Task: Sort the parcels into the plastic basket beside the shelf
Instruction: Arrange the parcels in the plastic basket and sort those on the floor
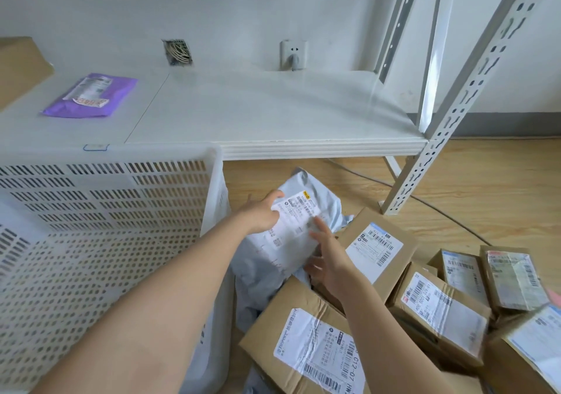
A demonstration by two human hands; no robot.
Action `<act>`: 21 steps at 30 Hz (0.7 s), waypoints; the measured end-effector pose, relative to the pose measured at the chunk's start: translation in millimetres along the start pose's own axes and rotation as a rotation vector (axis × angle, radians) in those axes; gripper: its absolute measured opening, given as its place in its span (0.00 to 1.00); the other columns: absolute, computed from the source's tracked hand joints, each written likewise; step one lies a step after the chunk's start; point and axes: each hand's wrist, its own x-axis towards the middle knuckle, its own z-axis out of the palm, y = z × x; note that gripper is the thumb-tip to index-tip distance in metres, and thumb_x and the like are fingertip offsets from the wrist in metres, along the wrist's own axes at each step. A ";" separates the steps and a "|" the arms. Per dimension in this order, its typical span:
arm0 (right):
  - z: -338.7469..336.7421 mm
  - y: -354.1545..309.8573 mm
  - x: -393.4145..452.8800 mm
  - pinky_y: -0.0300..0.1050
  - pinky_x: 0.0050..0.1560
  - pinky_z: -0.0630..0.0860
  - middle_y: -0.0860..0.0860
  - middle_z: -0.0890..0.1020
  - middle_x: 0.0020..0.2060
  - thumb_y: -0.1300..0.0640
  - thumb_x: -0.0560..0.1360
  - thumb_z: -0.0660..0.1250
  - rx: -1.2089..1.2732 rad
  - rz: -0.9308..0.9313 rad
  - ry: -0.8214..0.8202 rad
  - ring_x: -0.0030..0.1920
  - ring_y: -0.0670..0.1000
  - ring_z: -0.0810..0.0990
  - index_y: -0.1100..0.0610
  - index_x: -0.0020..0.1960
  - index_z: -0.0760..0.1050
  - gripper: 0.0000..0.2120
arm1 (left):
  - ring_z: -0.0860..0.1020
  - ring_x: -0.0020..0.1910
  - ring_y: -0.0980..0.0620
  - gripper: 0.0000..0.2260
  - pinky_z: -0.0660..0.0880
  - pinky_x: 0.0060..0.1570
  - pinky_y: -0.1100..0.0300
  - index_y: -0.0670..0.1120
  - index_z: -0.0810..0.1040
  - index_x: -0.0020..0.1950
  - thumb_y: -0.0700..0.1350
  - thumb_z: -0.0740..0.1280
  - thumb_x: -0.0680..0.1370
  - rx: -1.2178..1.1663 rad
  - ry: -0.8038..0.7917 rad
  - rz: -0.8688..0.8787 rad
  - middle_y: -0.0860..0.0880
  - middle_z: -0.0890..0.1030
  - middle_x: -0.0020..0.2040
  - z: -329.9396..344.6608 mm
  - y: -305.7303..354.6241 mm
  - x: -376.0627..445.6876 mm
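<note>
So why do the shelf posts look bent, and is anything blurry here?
Head view: the wide-angle lens bows the shelf posts near the edge; the lighting is soft and even, with a mild sheen on the shelf board; the right hand is slightly smeared, and the grey mailer's label is partly unreadable.

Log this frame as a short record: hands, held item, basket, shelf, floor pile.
left hand: grips the top left edge of the grey mailer
right hand: fingers spread on the mailer's right side
mailer: label up, on the pile, not yet in the basket
basket: white, perforated, left of the pile, in front of the shelf
shelf: holds a purple mailer
floor pile: several labelled cardboard boxes
</note>
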 end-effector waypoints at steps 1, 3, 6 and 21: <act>2.1 -7.0 -3.6 0.42 0.38 0.71 0.48 0.75 0.55 0.56 0.77 0.57 0.064 -0.033 0.006 0.41 0.51 0.75 0.38 0.67 0.65 0.21 | 0.75 0.36 0.48 0.22 0.70 0.34 0.59 0.64 0.54 0.71 0.47 0.52 0.79 -0.041 0.032 0.014 0.41 0.51 0.74 -3.5 2.7 -2.7; 6.4 -20.9 -10.9 0.41 0.40 0.70 0.45 0.74 0.60 0.55 0.77 0.58 0.146 -0.114 0.013 0.49 0.51 0.76 0.35 0.65 0.66 0.20 | 0.72 0.31 0.50 0.20 0.66 0.31 0.61 0.62 0.58 0.68 0.47 0.54 0.78 -0.113 0.105 0.047 0.39 0.56 0.71 -10.3 9.0 -7.6; 9.9 -38.6 -22.6 0.41 0.45 0.70 0.42 0.71 0.65 0.55 0.78 0.57 0.159 -0.249 0.029 0.58 0.48 0.74 0.34 0.66 0.64 0.21 | 0.71 0.31 0.48 0.18 0.65 0.31 0.61 0.59 0.63 0.65 0.46 0.57 0.76 -0.222 0.189 0.104 0.37 0.68 0.63 -25.1 18.3 -17.0; 60.9 -100.4 -61.3 0.31 0.52 0.74 0.37 0.73 0.62 0.64 0.76 0.58 0.042 -0.724 -0.002 0.56 0.33 0.75 0.41 0.68 0.66 0.26 | 0.69 0.67 0.50 0.22 0.62 0.53 0.63 0.61 0.68 0.68 0.48 0.61 0.74 -0.560 0.467 0.250 0.50 0.71 0.69 -84.5 6.9 -78.9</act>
